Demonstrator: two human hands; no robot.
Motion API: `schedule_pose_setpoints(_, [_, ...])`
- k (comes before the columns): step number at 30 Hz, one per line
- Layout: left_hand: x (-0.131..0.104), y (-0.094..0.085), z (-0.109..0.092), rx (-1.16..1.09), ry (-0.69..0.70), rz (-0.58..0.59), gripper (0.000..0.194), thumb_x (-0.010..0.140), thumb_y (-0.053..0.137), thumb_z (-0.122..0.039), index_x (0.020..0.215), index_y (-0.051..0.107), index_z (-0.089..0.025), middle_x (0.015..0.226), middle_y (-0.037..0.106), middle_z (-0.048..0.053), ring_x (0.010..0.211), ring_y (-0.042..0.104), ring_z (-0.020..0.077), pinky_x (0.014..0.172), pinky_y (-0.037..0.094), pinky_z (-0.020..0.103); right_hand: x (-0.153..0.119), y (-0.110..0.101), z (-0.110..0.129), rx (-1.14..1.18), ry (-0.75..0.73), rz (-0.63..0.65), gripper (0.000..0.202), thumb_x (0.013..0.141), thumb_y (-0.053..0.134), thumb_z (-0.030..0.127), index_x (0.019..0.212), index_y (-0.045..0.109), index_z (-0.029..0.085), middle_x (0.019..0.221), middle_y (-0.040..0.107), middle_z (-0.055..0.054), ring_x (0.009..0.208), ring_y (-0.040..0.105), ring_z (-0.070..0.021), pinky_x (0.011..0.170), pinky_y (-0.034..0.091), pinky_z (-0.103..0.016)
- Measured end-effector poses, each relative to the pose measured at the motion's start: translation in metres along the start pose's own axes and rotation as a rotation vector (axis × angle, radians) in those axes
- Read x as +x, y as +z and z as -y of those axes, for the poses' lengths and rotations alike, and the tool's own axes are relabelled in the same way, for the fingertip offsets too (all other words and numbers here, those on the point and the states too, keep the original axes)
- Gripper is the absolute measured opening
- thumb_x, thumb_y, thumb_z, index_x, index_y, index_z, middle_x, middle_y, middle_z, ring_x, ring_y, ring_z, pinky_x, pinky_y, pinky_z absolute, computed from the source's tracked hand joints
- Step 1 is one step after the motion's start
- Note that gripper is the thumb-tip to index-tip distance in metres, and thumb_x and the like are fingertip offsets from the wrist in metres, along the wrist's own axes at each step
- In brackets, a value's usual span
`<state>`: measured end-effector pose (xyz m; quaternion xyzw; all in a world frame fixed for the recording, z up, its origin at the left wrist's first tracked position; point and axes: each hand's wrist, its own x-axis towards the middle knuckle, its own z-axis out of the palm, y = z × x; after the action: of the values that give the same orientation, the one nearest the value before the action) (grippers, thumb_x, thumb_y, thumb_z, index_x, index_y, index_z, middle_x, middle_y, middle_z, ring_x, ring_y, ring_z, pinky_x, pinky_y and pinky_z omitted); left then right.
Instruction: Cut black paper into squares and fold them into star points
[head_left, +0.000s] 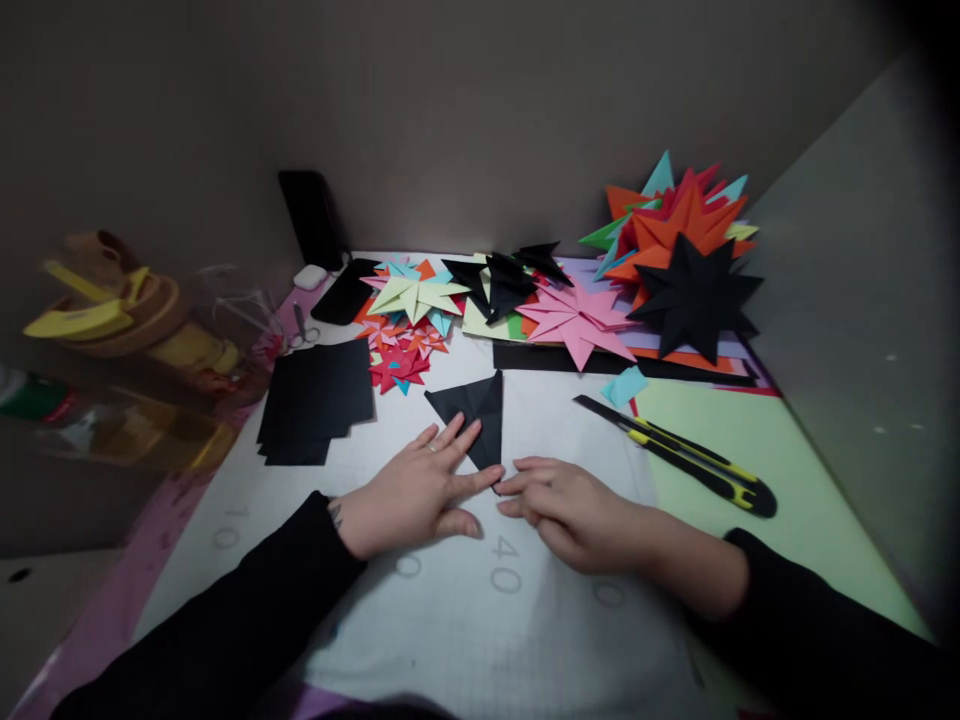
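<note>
A clear bottle (112, 438) with a green cap (36, 396) holds amber liquid (176, 440) at far left. The left hand (416, 492) lies palm down, fingers spread, grasping nothing, pressing the folded black paper (487, 408) onto the white sheet (555, 420). The right hand (574, 512) is half curled at the paper's near tip; whether it pinches, I cannot tell. That tip points towards the wearer, the long axis running away from them

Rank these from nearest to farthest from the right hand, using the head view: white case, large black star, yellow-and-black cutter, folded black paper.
1. Folded black paper: its lower tip at the fingertips of the right hand.
2. Yellow-and-black cutter: to the right.
3. Large black star: behind the cutter.
4. White case: back left.
</note>
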<state>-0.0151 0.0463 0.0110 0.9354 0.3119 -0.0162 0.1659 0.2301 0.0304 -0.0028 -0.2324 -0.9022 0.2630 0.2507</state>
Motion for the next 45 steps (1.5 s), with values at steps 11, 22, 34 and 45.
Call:
schedule_pose_setpoints(11, [0.003, 0.002, -0.002, -0.042, -0.036, -0.157, 0.06, 0.086, 0.053, -0.047, 0.138, 0.039, -0.02, 0.144, 0.039, 0.016, 0.135, 0.03, 0.0309, 0.103, 0.035, 0.049, 0.002, 0.004, -0.015, -0.102, 0.245, -0.269, 0.028, 0.079, 0.044, 0.004, 0.101, 0.056, 0.017, 0.094, 0.064, -0.01, 0.106, 0.055, -0.0229, 0.084, 0.051, -0.04])
schedule_pose_setpoints(22, [0.005, 0.013, 0.014, -0.08, -0.088, -0.377, 0.053, 0.074, 0.041, 0.005, 0.121, 0.058, -0.014, 0.127, 0.059, 0.011, 0.122, 0.05, 0.0238, 0.098, 0.046, 0.045, 0.002, 0.008, -0.011, -0.501, 0.067, -0.073, 0.042, 0.075, 0.042, -0.001, 0.11, 0.06, 0.013, 0.14, 0.044, -0.015, 0.135, 0.026, -0.0322, 0.1, 0.035, -0.059])
schedule_pose_setpoints(34, [0.006, -0.057, -0.015, -0.512, -0.123, -0.692, 0.019, 0.086, 0.056, -0.024, 0.1, 0.069, -0.019, 0.096, 0.072, 0.007, 0.09, 0.065, 0.0189, 0.083, 0.05, 0.035, 0.025, -0.037, 0.016, 0.004, 0.103, -0.449, 0.024, 0.085, 0.053, 0.012, 0.102, 0.066, 0.022, 0.103, 0.068, -0.008, 0.097, 0.063, -0.0188, 0.086, 0.051, -0.036])
schedule_pose_setpoints(45, [0.038, -0.112, -0.025, -0.874, -0.32, -0.626, 0.015, 0.079, 0.06, -0.029, 0.078, 0.066, -0.015, 0.067, 0.061, -0.002, 0.059, 0.051, 0.0101, 0.055, 0.04, 0.021, 0.069, -0.065, 0.024, 0.511, 0.375, -0.595, 0.008, 0.076, 0.066, 0.026, 0.075, 0.06, 0.02, 0.073, 0.059, 0.0, 0.068, 0.055, -0.0124, 0.062, 0.044, -0.025])
